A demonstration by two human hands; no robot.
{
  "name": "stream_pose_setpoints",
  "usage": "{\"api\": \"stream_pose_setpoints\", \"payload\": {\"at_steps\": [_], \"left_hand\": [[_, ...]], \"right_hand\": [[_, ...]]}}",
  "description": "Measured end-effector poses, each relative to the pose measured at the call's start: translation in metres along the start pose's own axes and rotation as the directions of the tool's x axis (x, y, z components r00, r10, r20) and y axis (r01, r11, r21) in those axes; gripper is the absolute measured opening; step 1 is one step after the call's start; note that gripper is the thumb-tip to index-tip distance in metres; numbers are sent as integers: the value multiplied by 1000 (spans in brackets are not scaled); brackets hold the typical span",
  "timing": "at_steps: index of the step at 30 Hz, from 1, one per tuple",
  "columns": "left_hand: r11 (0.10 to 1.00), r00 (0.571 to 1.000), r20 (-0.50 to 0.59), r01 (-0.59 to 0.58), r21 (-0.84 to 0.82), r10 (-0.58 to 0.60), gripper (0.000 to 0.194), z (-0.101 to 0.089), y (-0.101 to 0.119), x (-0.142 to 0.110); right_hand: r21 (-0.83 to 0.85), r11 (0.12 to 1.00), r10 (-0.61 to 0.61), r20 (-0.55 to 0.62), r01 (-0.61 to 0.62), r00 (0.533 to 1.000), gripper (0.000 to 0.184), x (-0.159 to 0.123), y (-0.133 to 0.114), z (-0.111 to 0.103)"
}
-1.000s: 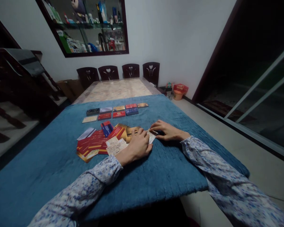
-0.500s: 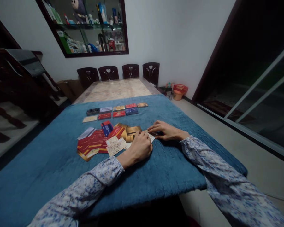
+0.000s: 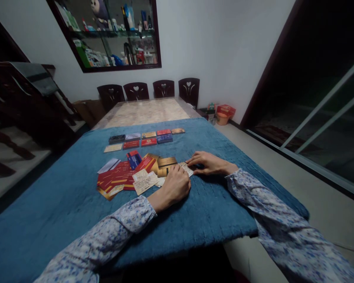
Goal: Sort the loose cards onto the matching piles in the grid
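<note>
A pale printed card [image 3: 186, 169] lies between my two hands on the blue cloth. My right hand [image 3: 207, 162] has its thumb and fingers closed on the card's right edge. My left hand [image 3: 177, 183] is curled at the card's left side, its fingertips mostly hidden from view. Just left of it is a loose spread of cards: red ones [image 3: 115, 175], gold ones [image 3: 166, 162], a blue-and-red one [image 3: 133, 159], a silver one [image 3: 108, 166] and a cream printed one [image 3: 146, 183].
Neat stacks of cards stand in two rows farther back, among them a black stack [image 3: 117, 138], a red stack [image 3: 149, 142] and a blue stack [image 3: 165, 138]. The blue cloth [image 3: 224, 212] covers the near part of the marble table [image 3: 150, 110]. Dark chairs [image 3: 163, 89] line the far end.
My left hand has drawn its fingers in from a flatter reach over the cards, uncovering more of the gold ones and the pale card. My right hand has stayed nearly in place.
</note>
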State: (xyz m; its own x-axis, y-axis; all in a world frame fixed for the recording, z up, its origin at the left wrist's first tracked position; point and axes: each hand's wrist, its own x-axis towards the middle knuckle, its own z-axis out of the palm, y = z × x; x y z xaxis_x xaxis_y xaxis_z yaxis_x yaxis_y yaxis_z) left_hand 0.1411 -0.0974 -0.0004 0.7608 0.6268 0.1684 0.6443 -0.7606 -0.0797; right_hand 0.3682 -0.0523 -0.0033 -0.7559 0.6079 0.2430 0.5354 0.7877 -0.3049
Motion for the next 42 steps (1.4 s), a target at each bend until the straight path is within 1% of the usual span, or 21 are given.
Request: {"api": "stream_pose_setpoints", "payload": {"at_steps": [5,12,17,21,25,29,33,36,39,42], "left_hand": [[1000,999,34,-14,17,13,26,3,0,1],[999,999,47,24,-47,-21,25,-12,-1,2],[995,999,5,33,-96,-32,26,-17,-11,4],[994,1000,-5,-3,-112,2,30,-22,-19,4],[996,1000,-11,-10,-92,9,29,-27,-27,5],[990,998,-34,-49,-131,45,25,-27,-37,4],[982,997,-60,-65,-176,55,19,-25,-47,5],[980,998,-44,-57,-191,50,15,-24,-51,6],[980,999,-30,-35,-197,29,16,-25,-54,7],[973,999,-41,-28,-228,20,22,-24,-56,7]], "right_hand": [[2,1000,-7,19,7,1000,33,-1,-3,-3],[54,999,3,-5,-3,1000,33,-4,-10,-8],[68,998,23,-73,-18,997,33,-4,-12,-9],[29,1000,-8,-147,12,989,35,-3,-7,-4],[-24,999,-36,-234,31,972,34,-2,-3,2],[-67,997,-46,-315,26,948,34,-1,-2,7],[-97,995,-49,-347,16,937,34,1,-1,8],[-108,994,-50,-358,12,932,33,1,-1,9],[-111,994,-39,-360,-1,932,33,1,-2,9],[-106,994,-26,-360,-13,932,32,1,-2,10]]}}
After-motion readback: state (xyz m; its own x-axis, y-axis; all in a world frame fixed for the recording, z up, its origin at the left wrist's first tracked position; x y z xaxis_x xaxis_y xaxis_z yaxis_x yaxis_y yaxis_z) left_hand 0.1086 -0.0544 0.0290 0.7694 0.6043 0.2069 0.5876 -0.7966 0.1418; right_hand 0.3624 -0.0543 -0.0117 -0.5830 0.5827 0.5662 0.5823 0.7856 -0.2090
